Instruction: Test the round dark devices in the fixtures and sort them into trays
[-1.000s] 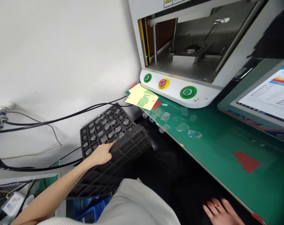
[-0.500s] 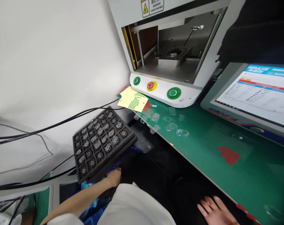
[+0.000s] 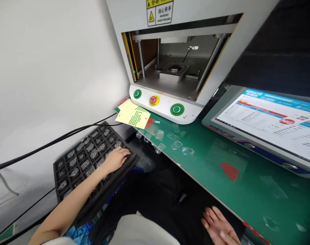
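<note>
My left hand (image 3: 116, 159) lies over the near-right edge of a black foam tray (image 3: 134, 157), its bent fingers reaching down into a corner cell. They close on something that my own fingers hide. In the cells around it sit small round black parts (image 3: 111, 139) with a pale ring, many under a clear film tab. My right hand (image 3: 219, 225) is palm up with fingers loosely curled and apart, holding nothing, beside the bench's front edge. A white press machine (image 3: 167, 109) has a round dark piece (image 3: 174, 68) in the metal fixture inside it.
On the green bench (image 3: 196, 163) lie clear film scraps (image 3: 187, 151), a yellow dotted sheet (image 3: 132, 114) and red stickers (image 3: 229, 172). A monitor (image 3: 267, 126) with a red NG mark stands at right. Black cables (image 3: 68, 132) cross behind the tray.
My left hand has come up from beside the tray onto its right corner. My right hand has turned further palm up. The view has shifted, and a red NG mark now shows on the monitor.
</note>
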Demonstrator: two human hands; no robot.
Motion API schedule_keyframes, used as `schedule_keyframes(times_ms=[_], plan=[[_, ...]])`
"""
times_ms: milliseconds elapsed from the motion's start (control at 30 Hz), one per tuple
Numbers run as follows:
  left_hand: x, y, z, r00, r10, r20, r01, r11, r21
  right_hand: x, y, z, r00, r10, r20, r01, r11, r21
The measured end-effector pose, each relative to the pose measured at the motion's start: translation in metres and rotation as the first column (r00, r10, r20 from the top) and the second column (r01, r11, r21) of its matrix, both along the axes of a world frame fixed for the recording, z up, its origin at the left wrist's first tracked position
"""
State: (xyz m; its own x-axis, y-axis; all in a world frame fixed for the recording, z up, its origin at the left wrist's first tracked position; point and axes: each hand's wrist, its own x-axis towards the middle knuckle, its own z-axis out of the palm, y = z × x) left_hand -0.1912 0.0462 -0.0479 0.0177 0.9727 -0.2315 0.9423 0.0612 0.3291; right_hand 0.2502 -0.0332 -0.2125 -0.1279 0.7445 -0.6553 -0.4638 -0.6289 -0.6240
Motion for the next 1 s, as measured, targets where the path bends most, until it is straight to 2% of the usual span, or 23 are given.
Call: schedule_keyframes(times_ms=[100,200,300,367,400,467,500,533,567,600,667,700,767,867,933,1000], plan=[[-0.012,0.008,0.001,0.999,-0.042,0.015,0.042,0.999,-0.008,-0.005,0.001,-0.005,0.999,-0.040,0.006,0.039,0.993,0.108],[-0.019,0.013,0.004,0.999,-0.011,0.042,0.011,1.000,0.002,-0.009,0.003,-0.002,1.000,0.022,-0.015,-0.019,0.981,0.196],[-0.012,0.012,0.011,0.992,0.054,0.114,-0.060,0.997,0.046,-0.019,0.008,0.019,0.978,0.205,0.044,-0.209,0.926,0.314],[0.005,0.007,0.019,0.977,0.085,0.196,-0.103,0.991,0.083,-0.034,0.014,0.043,0.930,0.277,0.240,-0.353,0.853,0.384],[0.018,0.004,0.022,0.965,0.086,0.246,-0.111,0.990,0.090,-0.045,0.017,0.058,0.886,0.267,0.380,-0.418,0.814,0.403],[0.052,-0.003,0.029,0.935,0.053,0.350,-0.086,0.993,0.079,-0.070,0.024,0.090,0.768,0.033,0.640,-0.441,0.751,0.491],[0.071,-0.007,0.031,0.914,0.026,0.405,-0.058,0.996,0.066,-0.083,0.028,0.106,0.729,-0.085,0.679,-0.437,0.707,0.557],[0.090,-0.010,0.033,0.882,0.002,0.471,-0.030,0.998,0.052,-0.095,0.032,0.121,0.719,-0.202,0.665,-0.416,0.641,0.645],[0.109,-0.013,0.033,0.833,-0.012,0.553,-0.010,0.999,0.037,-0.107,0.036,0.134,0.715,-0.341,0.610,-0.343,0.590,0.731],[0.128,-0.016,0.034,0.761,-0.012,0.648,0.001,1.000,0.016,-0.116,0.041,0.146,0.707,-0.442,0.552,-0.276,0.546,0.791],[0.159,-0.023,0.034,0.599,0.006,0.801,0.051,0.998,-0.045,-0.127,0.049,0.162,0.678,-0.552,0.486,-0.201,0.497,0.844],[0.171,-0.026,0.034,0.523,0.017,0.852,0.093,0.993,-0.077,-0.128,0.052,0.168,0.670,-0.557,0.490,-0.199,0.502,0.842],[0.187,-0.030,0.035,0.404,0.028,0.914,0.217,0.968,-0.125,-0.124,0.056,0.175,0.680,-0.510,0.527,-0.215,0.548,0.808],[0.197,-0.032,0.036,0.239,0.019,0.971,0.424,0.897,-0.122,-0.108,0.053,0.181,0.732,-0.445,0.516,-0.187,0.597,0.780],[0.200,-0.031,0.035,0.170,-0.014,0.985,0.534,0.842,-0.080,-0.099,0.048,0.184,0.763,-0.437,0.476,-0.147,0.600,0.786],[0.203,-0.031,0.031,0.127,0.004,0.992,0.582,0.810,-0.078,-0.093,0.043,0.185,0.784,-0.433,0.446,-0.123,0.595,0.794]])
